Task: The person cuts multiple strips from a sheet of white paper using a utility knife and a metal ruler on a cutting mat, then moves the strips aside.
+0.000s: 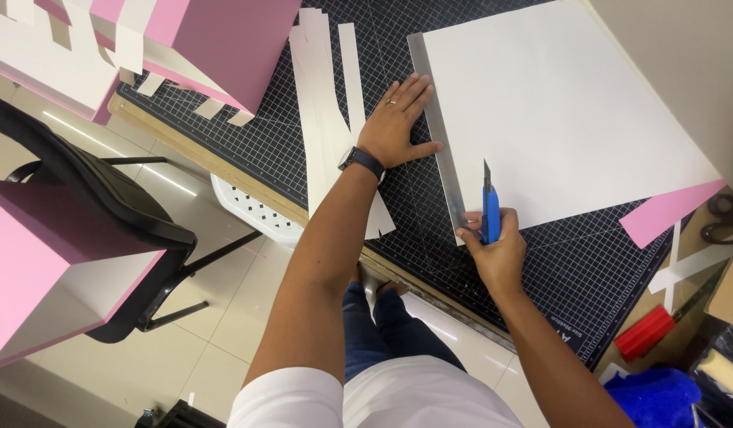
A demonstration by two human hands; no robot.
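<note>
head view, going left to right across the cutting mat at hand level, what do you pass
white paper strips → left hand pressing on the metal ruler → blue utility knife held in the right hand → large white sheet → pink paper piece

We look steeply down from a single head-worn camera, tilted askew and close above our own arms, onto the black cutting mat (588,261) on the bench ahead, with the tiled floor (224,333) below us at lower left.
</note>
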